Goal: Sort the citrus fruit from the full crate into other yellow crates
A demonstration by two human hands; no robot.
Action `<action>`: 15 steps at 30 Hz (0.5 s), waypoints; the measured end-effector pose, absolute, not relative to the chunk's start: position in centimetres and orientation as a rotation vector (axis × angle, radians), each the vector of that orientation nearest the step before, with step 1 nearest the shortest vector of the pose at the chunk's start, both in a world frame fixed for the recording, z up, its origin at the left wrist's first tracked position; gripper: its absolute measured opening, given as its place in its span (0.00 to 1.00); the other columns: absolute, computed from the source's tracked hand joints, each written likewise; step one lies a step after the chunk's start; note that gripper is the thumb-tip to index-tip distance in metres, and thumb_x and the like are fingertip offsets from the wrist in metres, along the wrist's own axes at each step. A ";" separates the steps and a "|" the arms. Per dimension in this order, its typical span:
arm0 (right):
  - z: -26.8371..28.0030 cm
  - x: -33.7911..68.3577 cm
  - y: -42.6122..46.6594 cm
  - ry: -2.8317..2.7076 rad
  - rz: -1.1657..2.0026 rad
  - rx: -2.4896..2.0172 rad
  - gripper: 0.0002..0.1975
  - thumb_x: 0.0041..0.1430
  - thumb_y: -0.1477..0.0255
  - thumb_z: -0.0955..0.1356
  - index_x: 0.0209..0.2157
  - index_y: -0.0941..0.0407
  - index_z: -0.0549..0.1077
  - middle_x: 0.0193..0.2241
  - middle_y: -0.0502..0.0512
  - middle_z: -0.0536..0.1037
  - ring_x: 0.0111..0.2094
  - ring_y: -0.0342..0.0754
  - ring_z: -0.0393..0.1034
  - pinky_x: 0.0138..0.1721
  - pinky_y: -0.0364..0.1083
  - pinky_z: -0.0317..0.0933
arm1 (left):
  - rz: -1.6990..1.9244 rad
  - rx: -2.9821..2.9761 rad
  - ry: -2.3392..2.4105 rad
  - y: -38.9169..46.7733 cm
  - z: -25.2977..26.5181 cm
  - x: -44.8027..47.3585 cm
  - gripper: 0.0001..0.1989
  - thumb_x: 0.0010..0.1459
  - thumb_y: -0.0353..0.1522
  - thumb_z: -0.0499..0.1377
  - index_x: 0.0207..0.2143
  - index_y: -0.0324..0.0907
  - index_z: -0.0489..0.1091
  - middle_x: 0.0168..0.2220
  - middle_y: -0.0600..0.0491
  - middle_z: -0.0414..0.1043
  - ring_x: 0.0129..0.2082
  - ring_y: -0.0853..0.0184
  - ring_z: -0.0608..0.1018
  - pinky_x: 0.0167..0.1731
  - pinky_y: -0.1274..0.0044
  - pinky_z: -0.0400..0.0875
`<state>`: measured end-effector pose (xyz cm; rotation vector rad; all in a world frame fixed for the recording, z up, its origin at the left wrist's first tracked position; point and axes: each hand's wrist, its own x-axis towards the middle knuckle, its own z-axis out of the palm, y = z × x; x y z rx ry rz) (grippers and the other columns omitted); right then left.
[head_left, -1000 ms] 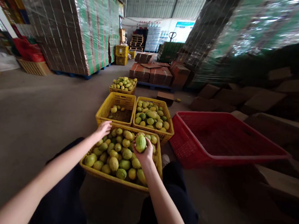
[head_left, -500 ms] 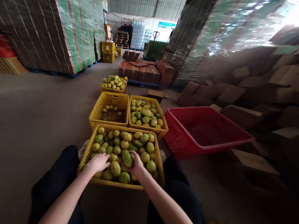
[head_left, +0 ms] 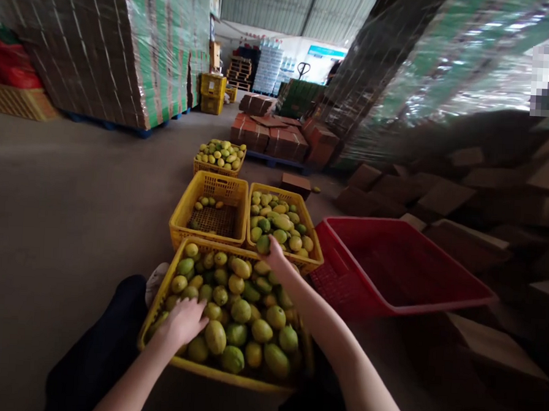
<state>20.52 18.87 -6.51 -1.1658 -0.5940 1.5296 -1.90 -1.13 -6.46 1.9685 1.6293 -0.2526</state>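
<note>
In the near yellow crate (head_left: 158,310) lies a heap of green and yellow lemons (head_left: 241,311). My left hand (head_left: 186,323) rests on the lemons at its left side, fingers stretched out and holding nothing. My right hand (head_left: 275,254) is closed around a green lemon (head_left: 263,245), stretched forward to the front edge of the right-hand yellow crate (head_left: 317,244). That crate is filled with mostly yellowish lemons. Beside it, a left-hand yellow crate (head_left: 177,219) has only a few lemons on its bottom.
A red crate (head_left: 382,260) stands at the right, near scattered cardboard boxes (head_left: 445,196). Farther off is another yellow crate full of lemons (head_left: 219,155). Beyond lie stacked flat cartons (head_left: 269,138) on a blue pallet, with tall wrapped stacks (head_left: 158,52) on either side.
My right hand has carried the green lemon forward from the near crate to the right-hand crate. My left hand stays over the near crate's left side. The view has shifted slightly.
</note>
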 end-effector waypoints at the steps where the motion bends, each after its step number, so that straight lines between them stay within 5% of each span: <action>1: -5.8 20.7 21.0 -0.561 1.488 -1.200 0.20 0.58 0.56 0.73 0.28 0.50 0.61 0.21 0.41 0.67 0.25 0.43 0.68 0.29 0.45 0.71 | -0.257 1.960 1.627 -1.3 -6.4 -1.9 0.29 0.68 0.35 0.51 0.67 0.33 0.68 0.61 0.30 0.74 0.60 0.42 0.78 0.60 0.55 0.69; 6: -5.5 21.3 26.3 -0.502 1.385 -1.333 0.18 0.58 0.61 0.73 0.28 0.49 0.59 0.20 0.39 0.65 0.20 0.41 0.59 0.21 0.39 0.65 | -0.337 1.909 1.623 -1.4 -6.0 -2.0 0.28 0.69 0.35 0.51 0.68 0.33 0.68 0.63 0.33 0.72 0.63 0.45 0.76 0.62 0.59 0.68; 15: -11.6 23.2 13.2 -1.034 1.360 -1.622 0.05 0.50 0.74 0.73 0.27 0.52 0.73 0.26 0.49 0.77 0.28 0.47 0.72 0.27 0.44 0.67 | -0.315 2.011 1.597 -1.2 -6.0 -2.3 0.25 0.69 0.36 0.51 0.63 0.34 0.72 0.60 0.34 0.75 0.60 0.46 0.78 0.60 0.60 0.69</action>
